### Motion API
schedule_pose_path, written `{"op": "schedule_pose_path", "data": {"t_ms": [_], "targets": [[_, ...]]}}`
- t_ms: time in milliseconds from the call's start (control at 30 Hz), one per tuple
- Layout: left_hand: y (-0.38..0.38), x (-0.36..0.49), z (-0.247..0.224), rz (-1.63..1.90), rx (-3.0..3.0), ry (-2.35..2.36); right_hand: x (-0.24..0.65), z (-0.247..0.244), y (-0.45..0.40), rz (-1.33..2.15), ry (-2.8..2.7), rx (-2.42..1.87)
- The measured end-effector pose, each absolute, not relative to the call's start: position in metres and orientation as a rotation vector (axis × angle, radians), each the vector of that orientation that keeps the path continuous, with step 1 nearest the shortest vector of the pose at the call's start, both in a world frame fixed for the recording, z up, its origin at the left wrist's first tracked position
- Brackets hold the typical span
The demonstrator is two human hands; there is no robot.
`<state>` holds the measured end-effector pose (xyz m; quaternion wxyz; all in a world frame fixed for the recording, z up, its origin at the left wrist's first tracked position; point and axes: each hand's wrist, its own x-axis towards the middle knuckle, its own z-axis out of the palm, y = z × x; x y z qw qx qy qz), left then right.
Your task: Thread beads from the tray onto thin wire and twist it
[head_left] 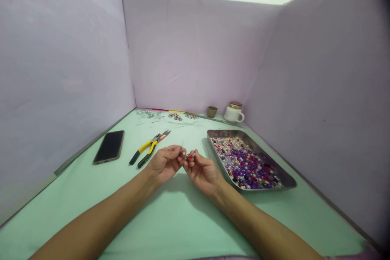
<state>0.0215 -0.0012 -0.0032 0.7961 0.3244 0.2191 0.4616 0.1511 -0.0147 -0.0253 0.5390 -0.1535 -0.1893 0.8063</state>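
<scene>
My left hand (167, 163) and my right hand (203, 170) meet above the middle of the table, fingertips pinched. Between them is a small beaded wire (190, 155) with red and white beads, gripped at each end. A thin wire tip sticks up over the left fingers. Part of the beadwork is hidden by the fingertips. Right of my right hand stands a metal tray (288, 178) of loose purple, red, white, black and cream beads (243, 162). Left of my left hand lie yellow-and-black pliers (148, 150), with orange-handled cutters (164, 135) against them.
A phone (109, 147) lies at the left. Along the back are cut wire pieces (150, 115), finished-looking bead clusters (175, 117), a small brown cup (212, 111) and a white lidded mug (234, 112). Pale panels (198, 53) wall the table at the back and both sides.
</scene>
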Motion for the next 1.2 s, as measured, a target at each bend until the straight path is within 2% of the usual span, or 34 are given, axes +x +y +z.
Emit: {"op": "schedule_pose_path", "data": {"t_ms": [167,300,467,567,667,833,1200], "targets": [[0.000,0.017,0.004,0.960,0.684,0.514,0.156,-0.023,-0.015,1.899,-0.635,-0.423],[0.010,0.010,0.006,1.019,0.618,0.554,0.159,-0.025,-0.012,1.649,-0.862,-0.641],[0.016,0.006,0.004,0.987,0.561,0.628,0.163,-0.024,-0.021,0.875,-1.260,-0.959],[0.015,0.008,0.003,0.972,0.528,0.665,0.165,-0.023,-0.027,0.340,-1.597,-0.921],[0.014,0.008,0.002,0.967,0.519,0.672,0.167,-0.027,-0.028,0.050,-1.745,-0.887],[0.015,0.007,0.001,0.957,0.519,0.659,0.170,-0.034,-0.023,-0.150,-1.871,-0.917],[0.015,0.009,-0.003,0.984,0.560,0.724,0.170,-0.031,-0.023,-0.256,-1.951,-0.942]]}}
